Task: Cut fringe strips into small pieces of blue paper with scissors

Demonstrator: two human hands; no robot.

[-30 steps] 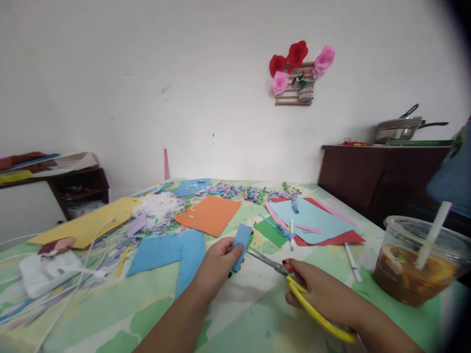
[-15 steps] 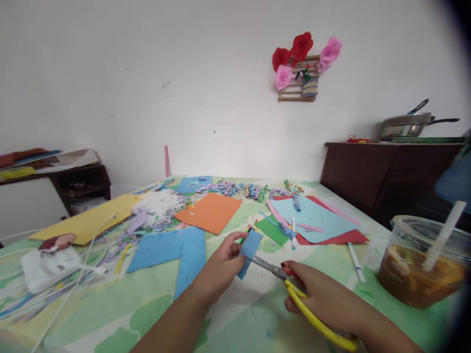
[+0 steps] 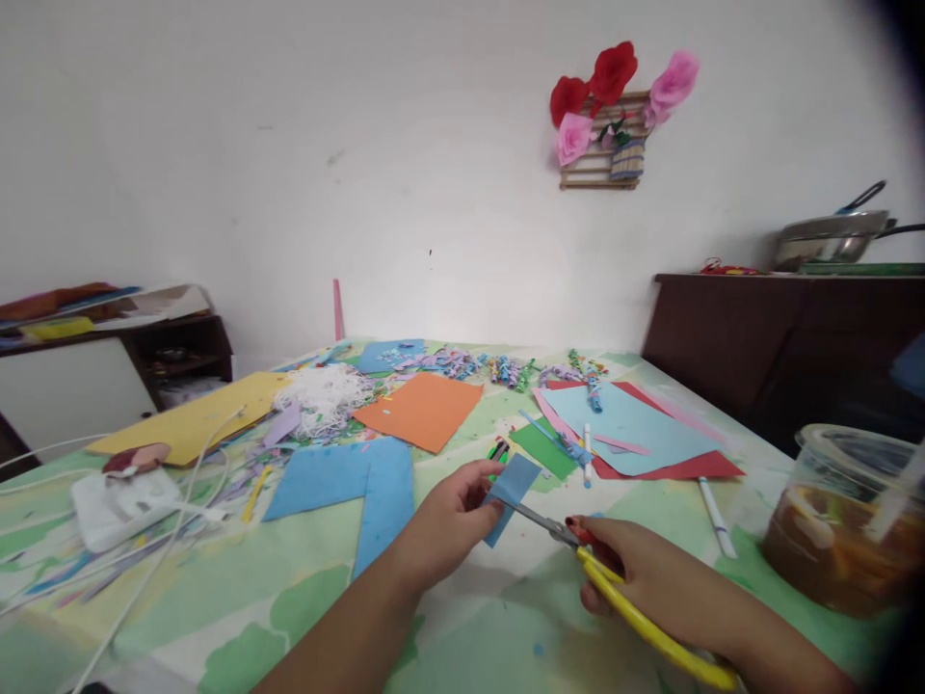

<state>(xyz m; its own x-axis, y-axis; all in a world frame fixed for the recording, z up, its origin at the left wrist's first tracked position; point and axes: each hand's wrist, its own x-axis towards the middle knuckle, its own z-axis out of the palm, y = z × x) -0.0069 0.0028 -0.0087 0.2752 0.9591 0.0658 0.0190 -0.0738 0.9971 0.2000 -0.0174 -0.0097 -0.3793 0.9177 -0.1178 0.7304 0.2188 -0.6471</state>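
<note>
"One green-patterned desk (image 3: 469, 641): what lies on it?"
"A yellow sheet (image 3: 192, 424) at left, then a smaller orange sheet (image 3: 426, 410) farther right."
"And the hands?"
"The right hand (image 3: 643, 569) wraps its grip round yellow-handled scissors (image 3: 634, 619); the left hand (image 3: 455, 511) pinches a blue strip (image 3: 518, 477)."
"Where's that strip?"
"Above the desk, at the scissors' tip, a small green-and-black object (image 3: 498, 450) just behind it."

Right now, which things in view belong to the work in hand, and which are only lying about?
In use:
blue paper strip, in the left hand
yellow-handled scissors, in the right hand

Seemingly just lying about:
plastic drink cup
metal pan
white plastic object
</note>
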